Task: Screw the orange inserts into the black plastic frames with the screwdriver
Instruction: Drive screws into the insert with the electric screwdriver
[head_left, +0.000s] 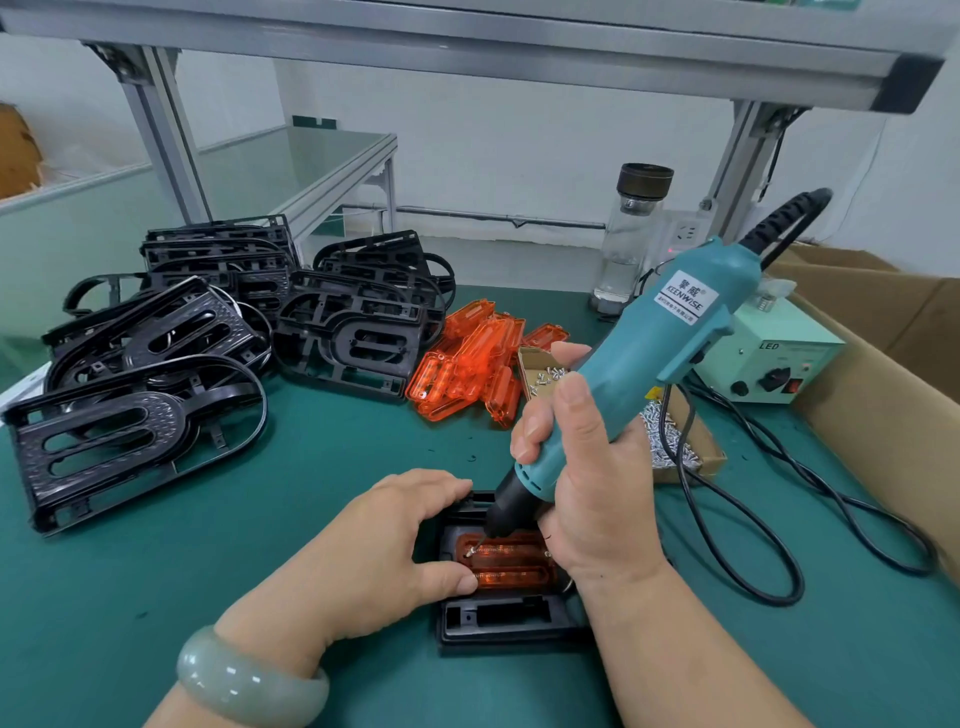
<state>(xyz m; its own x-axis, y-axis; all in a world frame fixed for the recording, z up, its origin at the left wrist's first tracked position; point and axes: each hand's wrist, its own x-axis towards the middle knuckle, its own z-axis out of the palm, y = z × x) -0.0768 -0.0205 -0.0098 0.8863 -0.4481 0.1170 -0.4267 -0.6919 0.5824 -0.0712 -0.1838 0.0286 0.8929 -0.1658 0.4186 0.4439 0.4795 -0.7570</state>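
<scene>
Head view: right hand (582, 467) is wrapped round the teal screwdriver (649, 364), fingers pressed together on the barrel, thumb along the near side. The bit tip sits on a screw (470, 552) at the corner of the orange insert (511, 566), just above the left thumb. Left hand (374, 545) grips the black frame (498, 618): fingers curled over its far edge, thumb pressing the insert's left end. Insert is seated in the frame between both hands, on the green mat (208, 597). Beyond the fingertips: spare inserts (467, 364), with stacked frames (208, 338) further left. Screw box (675, 441) is behind the right hand.
</scene>
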